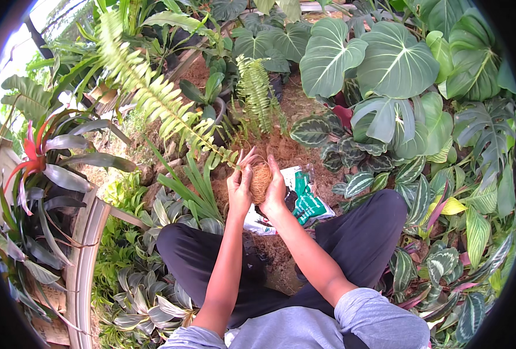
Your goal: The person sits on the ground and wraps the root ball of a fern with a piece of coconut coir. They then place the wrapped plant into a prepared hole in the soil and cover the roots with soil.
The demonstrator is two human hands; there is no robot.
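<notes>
Between my two hands is a rounded ball of brown coconut fibre (261,182). My left hand (239,185) presses its left side, thumb towards the top. My right hand (275,187) cups it from the right, fingers pointing away from me. A long green fern frond (170,114) extends to the upper left from the top of the ball, near my left fingertips. Exactly where its stem enters is hidden by the fingers. Below my hands lies an opened white and green plastic bag (312,203) bearing print, with dark potting soil (291,198) showing at its opening.
Loose brown fibre (279,146) covers the ground beyond my hands, beside a small upright fern (255,94). Broad-leaved plants (397,61) crowd the right. A red-centred bromeliad (35,155) and a curved pale edging (83,261) stand at left. My bent knees (371,218) flank the bag.
</notes>
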